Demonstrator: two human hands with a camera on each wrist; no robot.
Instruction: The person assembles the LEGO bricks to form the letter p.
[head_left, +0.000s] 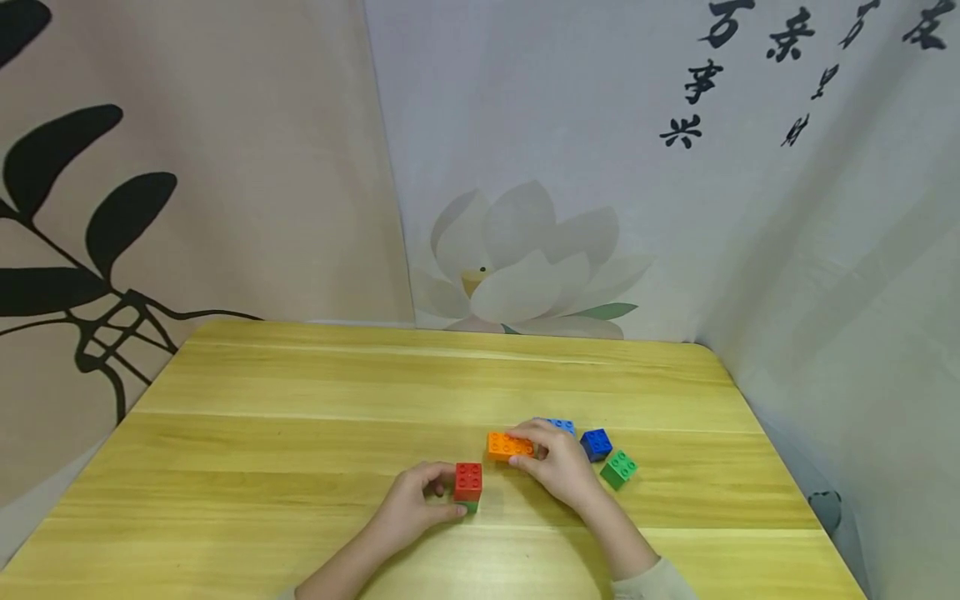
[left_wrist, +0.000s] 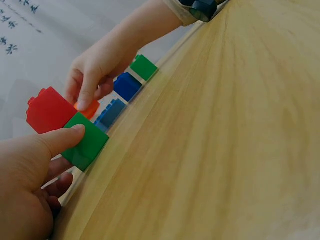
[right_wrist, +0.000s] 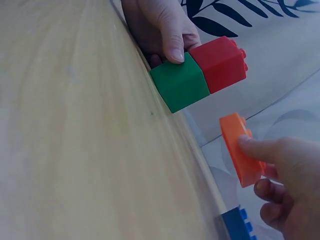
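Note:
A red block is stacked on a green block, and the pair stands upright on the table. My left hand holds the stack, its thumb against the green block's side in the left wrist view. To the right and slightly farther back, my right hand pinches an orange block by its end between thumb and fingers. In the right wrist view the orange block is lifted off the table, apart from the red block. Part of a light blue block shows behind the right hand.
A dark blue block and another green block stand on the wooden table to the right of my right hand. A printed curtain hangs behind the table's far edge.

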